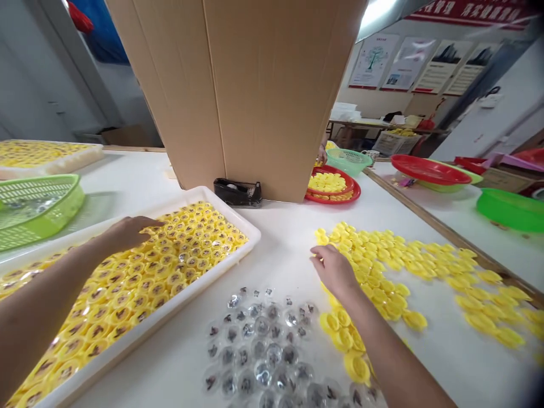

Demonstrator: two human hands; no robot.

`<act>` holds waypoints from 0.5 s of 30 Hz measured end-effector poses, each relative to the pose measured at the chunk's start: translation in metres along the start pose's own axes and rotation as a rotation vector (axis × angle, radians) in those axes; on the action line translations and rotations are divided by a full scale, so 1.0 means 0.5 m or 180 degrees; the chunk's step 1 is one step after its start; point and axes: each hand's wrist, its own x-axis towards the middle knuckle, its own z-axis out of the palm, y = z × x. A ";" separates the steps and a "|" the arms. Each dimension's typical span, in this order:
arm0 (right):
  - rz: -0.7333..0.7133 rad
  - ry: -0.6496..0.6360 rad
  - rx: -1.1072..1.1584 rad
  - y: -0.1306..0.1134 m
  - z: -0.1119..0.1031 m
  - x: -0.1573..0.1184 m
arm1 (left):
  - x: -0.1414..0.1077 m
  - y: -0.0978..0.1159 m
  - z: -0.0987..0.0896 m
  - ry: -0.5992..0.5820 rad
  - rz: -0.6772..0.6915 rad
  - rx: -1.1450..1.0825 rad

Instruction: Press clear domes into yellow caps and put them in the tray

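Note:
My left hand [134, 231] is over the white tray [216, 286], its fingers reaching onto rows of yellow round pieces with dark printed centres [140, 283]. Whether it holds a piece is hidden. On the right, my right hand [334, 269] is at the left edge of a spread of plain yellow round pieces [382, 283], thumb and fingertips close together; anything between them is too small to make out. Clear round domes with dark prints [263, 351] lie on the white table between the tray and my right forearm.
A tall cardboard box [255, 96] stands behind, with a black tape dispenser [238, 192] at its foot. Red plates [355, 190] of yellow pieces sit right of it. A green basket [55, 209] is at left; another person's hand [323, 153] shows behind the box.

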 end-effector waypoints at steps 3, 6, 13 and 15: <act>0.0264 -0.0080 -0.0466 0.040 -0.013 0.072 | -0.053 0.080 -0.038 -0.0077 0.0078 0.0195; 0.0380 -0.0359 -0.0721 0.055 -0.005 0.117 | -0.149 0.180 -0.048 0.0143 0.0341 -0.0240; -0.0194 -0.0584 -0.0697 -0.012 0.001 0.094 | -0.345 0.341 0.090 -0.0371 -0.0717 -0.2754; -0.0651 -0.0636 -0.0472 -0.064 -0.004 0.051 | -0.360 0.367 0.134 -0.0740 -0.1561 -0.3868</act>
